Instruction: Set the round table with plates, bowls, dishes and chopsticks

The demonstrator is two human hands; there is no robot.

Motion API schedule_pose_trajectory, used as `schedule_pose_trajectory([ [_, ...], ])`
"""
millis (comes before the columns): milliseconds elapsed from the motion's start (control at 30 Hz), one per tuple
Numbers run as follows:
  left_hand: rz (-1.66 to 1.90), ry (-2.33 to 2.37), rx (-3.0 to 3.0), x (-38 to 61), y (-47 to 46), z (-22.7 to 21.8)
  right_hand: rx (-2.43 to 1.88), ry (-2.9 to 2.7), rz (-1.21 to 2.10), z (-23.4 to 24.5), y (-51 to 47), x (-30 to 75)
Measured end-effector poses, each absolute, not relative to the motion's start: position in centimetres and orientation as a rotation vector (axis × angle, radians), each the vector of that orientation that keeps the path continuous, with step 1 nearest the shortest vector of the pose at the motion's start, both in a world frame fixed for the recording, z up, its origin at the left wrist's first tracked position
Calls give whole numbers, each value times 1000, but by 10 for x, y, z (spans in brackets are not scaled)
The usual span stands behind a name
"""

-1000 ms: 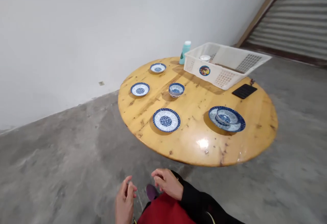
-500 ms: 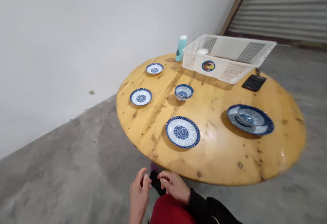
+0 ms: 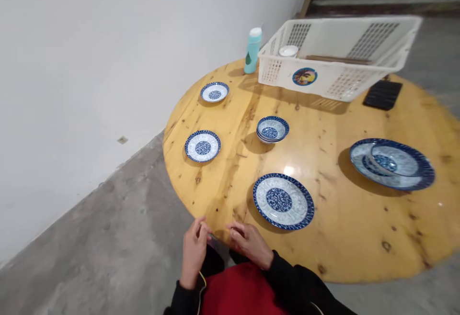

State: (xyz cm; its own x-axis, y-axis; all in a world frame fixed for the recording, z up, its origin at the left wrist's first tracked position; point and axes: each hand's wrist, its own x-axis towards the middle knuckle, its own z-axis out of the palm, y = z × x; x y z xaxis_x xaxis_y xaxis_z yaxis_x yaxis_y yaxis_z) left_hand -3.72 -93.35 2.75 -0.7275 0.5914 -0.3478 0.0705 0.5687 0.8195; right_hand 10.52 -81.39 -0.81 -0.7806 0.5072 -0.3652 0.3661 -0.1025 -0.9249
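Note:
My left hand (image 3: 193, 252) and my right hand (image 3: 250, 244) hover close together at the near edge of a round wooden table (image 3: 334, 229). The fingers of both are curled; a small dark thing seems to lie between them, too small to name. Nearest my right hand lies a blue-patterned plate (image 3: 283, 200). Further back stands a stack of small blue bowls (image 3: 272, 129). Two small saucers, one (image 3: 202, 145) nearer and one (image 3: 214, 92) farther, lie at the table's left.
A large blue plate with a bowl on it (image 3: 392, 163) sits at the right. At the back stand a white plastic basket (image 3: 334, 61), a teal bottle (image 3: 252, 50) and a flat black item (image 3: 382, 94). White wall left, concrete floor around.
The view has closed in on the table; the dishes now appear larger and lower. Both hands have risen to the table's near edge, still close together.

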Motion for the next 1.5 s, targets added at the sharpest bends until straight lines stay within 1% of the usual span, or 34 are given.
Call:
schedule_pose_trajectory([
  [167, 1257, 2100, 433, -111, -884, 17, -1228, -1791, 1971, -5, -805, 100],
  [267, 1280, 2071, 426, -160, -855, 4, -1369, -1610, 1913, -8, -807, 90],
  [433, 1210, 2032, 525, -234, -817, -20, -1567, -1371, 1794, -15, -807, 47],
  [633, 1092, 1940, 625, -297, -779, -40, -1672, -1160, 1677, -15, -794, -25],
  [900, 957, 1864, 758, -329, -740, -50, -1721, -1092, 1653, -20, -802, -72],
  [1500, 899, 1906, 773, -338, -725, -53, -1808, -1062, 1637, -27, -784, -78],
])
